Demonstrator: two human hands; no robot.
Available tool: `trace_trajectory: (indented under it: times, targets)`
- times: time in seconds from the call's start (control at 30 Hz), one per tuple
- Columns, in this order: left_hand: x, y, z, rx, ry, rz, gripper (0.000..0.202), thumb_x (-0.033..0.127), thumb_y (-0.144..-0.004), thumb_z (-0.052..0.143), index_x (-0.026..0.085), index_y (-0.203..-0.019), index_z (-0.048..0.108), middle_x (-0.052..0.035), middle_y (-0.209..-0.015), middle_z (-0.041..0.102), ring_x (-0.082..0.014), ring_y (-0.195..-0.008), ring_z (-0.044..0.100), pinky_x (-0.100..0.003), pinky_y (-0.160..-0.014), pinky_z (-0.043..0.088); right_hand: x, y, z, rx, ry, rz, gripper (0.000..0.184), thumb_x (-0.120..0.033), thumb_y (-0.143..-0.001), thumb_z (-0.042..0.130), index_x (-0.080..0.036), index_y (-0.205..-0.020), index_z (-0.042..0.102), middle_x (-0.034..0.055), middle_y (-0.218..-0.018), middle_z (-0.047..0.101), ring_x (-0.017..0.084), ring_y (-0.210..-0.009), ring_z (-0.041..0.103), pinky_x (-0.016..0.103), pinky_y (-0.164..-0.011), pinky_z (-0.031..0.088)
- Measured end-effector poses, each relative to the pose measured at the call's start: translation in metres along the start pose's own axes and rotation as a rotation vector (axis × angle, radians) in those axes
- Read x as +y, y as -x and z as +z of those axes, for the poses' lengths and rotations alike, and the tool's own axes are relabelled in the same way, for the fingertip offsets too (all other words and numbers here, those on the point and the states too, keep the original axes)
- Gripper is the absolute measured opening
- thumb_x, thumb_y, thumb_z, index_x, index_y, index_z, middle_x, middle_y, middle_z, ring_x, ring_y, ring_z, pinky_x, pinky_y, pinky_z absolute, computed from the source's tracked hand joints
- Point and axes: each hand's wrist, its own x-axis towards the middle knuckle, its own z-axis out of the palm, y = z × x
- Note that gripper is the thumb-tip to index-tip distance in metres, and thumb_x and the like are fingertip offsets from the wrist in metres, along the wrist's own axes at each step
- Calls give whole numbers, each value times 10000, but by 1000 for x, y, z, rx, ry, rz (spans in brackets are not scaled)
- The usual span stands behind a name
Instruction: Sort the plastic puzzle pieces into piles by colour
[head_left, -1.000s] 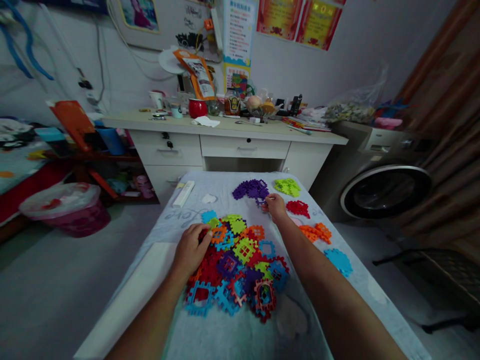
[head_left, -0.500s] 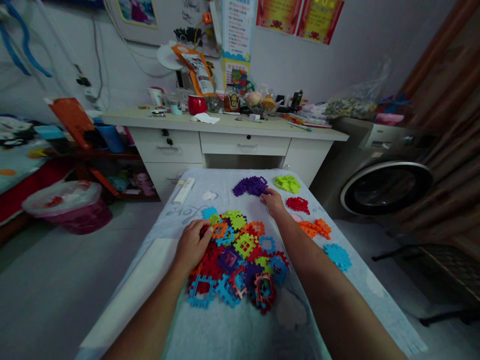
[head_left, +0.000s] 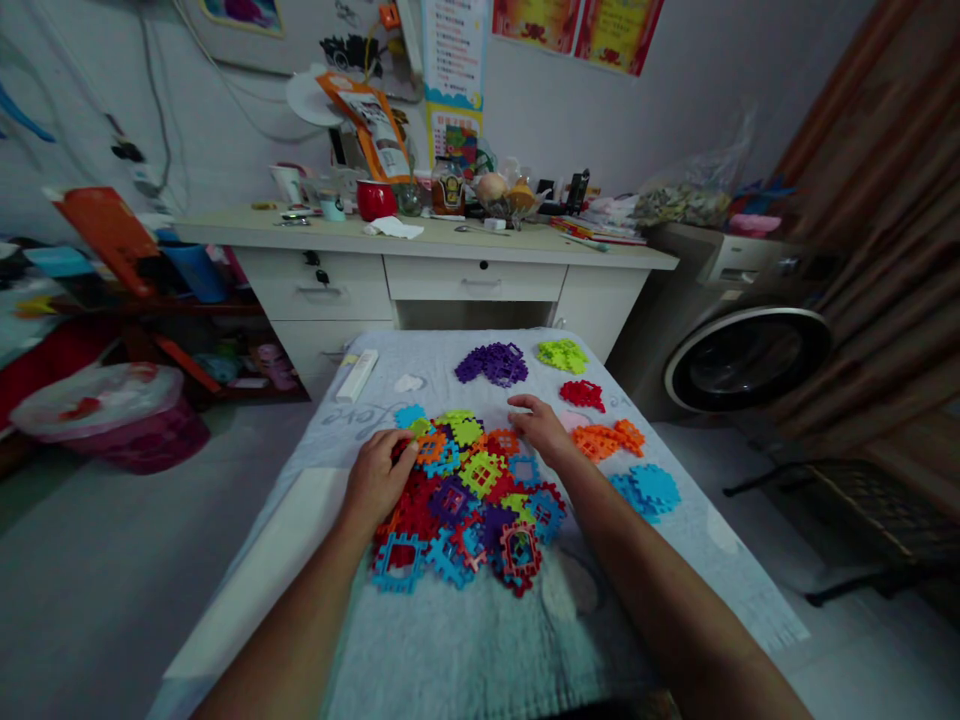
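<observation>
A mixed heap of colourful plastic interlocking building pieces [head_left: 481, 476] lies on the cloth-covered table [head_left: 465, 650]. At the heap's left edge rests my left hand [head_left: 379, 480], its thumb and forefinger apart beside red and orange pieces; nothing shows clearly between them. My right hand [head_left: 541, 426] hovers by the heap's upper right, fingers loosely stretched and holding nothing visible. Beyond it sits a purple pile [head_left: 493, 365]. Sorted by colour along the right are a lime-green pile [head_left: 562, 354], a red pile [head_left: 582, 394], an orange pile [head_left: 607, 439] and a blue pile [head_left: 648, 491].
A white bar-shaped object [head_left: 357, 376] lies at the table's far left. Behind stands a white desk [head_left: 435, 245] with jars and a red cup [head_left: 376, 200]. To the right are a washing machine [head_left: 742, 350] and a chair [head_left: 862, 510]; a pink bin [head_left: 120, 420] is at left.
My right hand has drawn back from the purple pile toward the mixed heap. My left hand stays at the heap's left edge. The whole view has shifted slightly.
</observation>
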Motion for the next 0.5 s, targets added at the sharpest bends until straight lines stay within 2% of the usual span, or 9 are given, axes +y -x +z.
trace_trajectory:
  times: [0.1, 0.27, 0.5]
  targets:
    - [-1, 0, 0, -7, -6, 7, 314, 431, -867, 487, 197, -980, 664, -86, -1038, 671, -242, -1012, 615, -391, -947, 472, 5, 15, -1, -63, 35, 5, 343, -259, -720, 590, -185, -1055, 604, -86, -521, 476, 91, -452, 398, 205, -438, 289]
    - [-4, -1, 1, -13, -16, 17, 329, 427, -877, 466, 187, -993, 658, -95, -1034, 667, -242, -1006, 615, -393, -946, 471, 13, 20, -3, -33, -2, -41, 355, -321, -692, 612, -182, -1019, 610, -69, -572, 521, 89, -471, 404, 214, -458, 304]
    - [-1, 0, 1, -18, -12, 26, 326, 431, -875, 462, 189, -976, 657, -88, -1018, 667, -243, -991, 613, -395, -926, 472, 18, 20, -3, -11, 17, -144, 317, -355, -703, 619, -188, -972, 629, -59, -584, 509, 93, -491, 386, 221, -469, 295]
